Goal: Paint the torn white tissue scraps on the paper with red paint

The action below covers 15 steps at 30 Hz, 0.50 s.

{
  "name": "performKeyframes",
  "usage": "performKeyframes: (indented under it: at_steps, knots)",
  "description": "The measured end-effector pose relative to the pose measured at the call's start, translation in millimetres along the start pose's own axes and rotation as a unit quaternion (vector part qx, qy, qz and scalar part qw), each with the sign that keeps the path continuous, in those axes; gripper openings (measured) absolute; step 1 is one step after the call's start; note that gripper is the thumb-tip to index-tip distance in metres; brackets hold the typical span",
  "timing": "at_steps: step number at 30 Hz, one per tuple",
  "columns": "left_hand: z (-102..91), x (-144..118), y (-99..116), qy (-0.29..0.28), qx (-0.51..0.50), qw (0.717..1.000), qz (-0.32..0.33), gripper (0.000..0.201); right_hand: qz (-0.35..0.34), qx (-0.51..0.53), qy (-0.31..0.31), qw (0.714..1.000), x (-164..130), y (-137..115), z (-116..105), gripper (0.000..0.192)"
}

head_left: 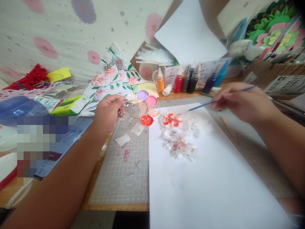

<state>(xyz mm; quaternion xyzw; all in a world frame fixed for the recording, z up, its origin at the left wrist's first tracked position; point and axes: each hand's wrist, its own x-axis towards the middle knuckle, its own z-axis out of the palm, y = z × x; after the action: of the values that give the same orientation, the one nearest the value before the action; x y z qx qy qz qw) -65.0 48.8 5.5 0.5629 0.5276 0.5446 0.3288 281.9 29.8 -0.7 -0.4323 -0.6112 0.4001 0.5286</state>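
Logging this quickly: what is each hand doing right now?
Left hand: closed on the clear paint palette.
Right hand: closed on a blue paintbrush.

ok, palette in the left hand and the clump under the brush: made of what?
Palette: looks like clear glossy plastic, since the mat shows through its wells. Clump: probably tissue or thin paper, matte, crumpled, with ragged edges stained red. Brush in the right hand: blue handle, material unclear.
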Motion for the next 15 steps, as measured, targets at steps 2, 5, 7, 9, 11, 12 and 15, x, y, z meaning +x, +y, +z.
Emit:
performKeyframes:
  at_steps: [2,5,7,9,11,12,15]
  knots:
    - [0.2,-0.2,0.0,0.001,0.001,1.0,0.001,0.009,0.009,-0.01,-0.008,1.0,0.6,2.2,-0.1,0.008]
    - [0.5,-0.3,-0.6,0.0,-0.001,1.0,0.002,0.01,0.003,-0.004,0.004,1.0,0.6,2.1,1.7,0.007]
    - [0.5,-0.4,-1.0,0.001,0.0,1.0,0.004,0.01,-0.012,0.01,0.02,1.0,-0.2,0.2,4.4,0.007]
    - [0.2,-0.5,-1.1,-0.003,-0.002,1.0,0.004,0.01,-0.022,0.022,0.025,0.999,-1.3,-1.3,7.8,0.006]
    - [-0.5,-0.5,-1.1,-0.01,-0.003,1.0,0.003,0.01,-0.021,0.022,0.009,1.0,-2.4,-1.1,10.7,0.007]
    - [-0.9,-0.5,-1.1,-0.013,-0.003,1.0,0.003,0.01,-0.016,0.016,-0.007,1.0,-2.8,-0.4,11.7,0.008]
    - [-1.7,-0.2,-1.7,-0.013,0.003,1.0,0.002,0.01,-0.001,-0.015,-0.053,0.999,-2.5,2.8,11.1,0.01]
